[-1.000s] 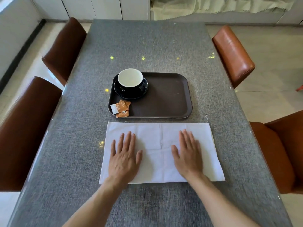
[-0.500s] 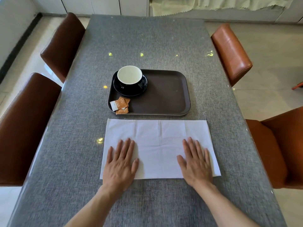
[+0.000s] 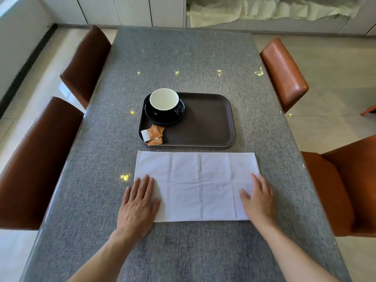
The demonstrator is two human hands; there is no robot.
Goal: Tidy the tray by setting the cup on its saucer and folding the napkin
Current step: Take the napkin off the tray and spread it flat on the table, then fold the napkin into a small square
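A white napkin [image 3: 198, 185] lies flat on the grey table, folded into a wide rectangle, just in front of the dark brown tray [image 3: 209, 123]. My left hand [image 3: 140, 206] rests flat over the napkin's near left corner. My right hand [image 3: 257, 198] rests flat over its near right edge. Both hands have fingers spread and hold nothing. In the tray's far left corner a black cup with a white inside [image 3: 164, 101] stands on its black saucer [image 3: 179, 116].
Orange sachets [image 3: 153, 134] lie in the tray's near left corner. Brown leather chairs flank the table: two on the left [image 3: 38, 159] [image 3: 85, 64] and two on the right [image 3: 284, 72] [image 3: 343, 186]. The table [image 3: 183, 58] stretches away beyond the tray.
Both hands have slid outward across the napkin, from near its middle to its left and right ends, pressing it flat. Cup, saucer and tray have not moved.
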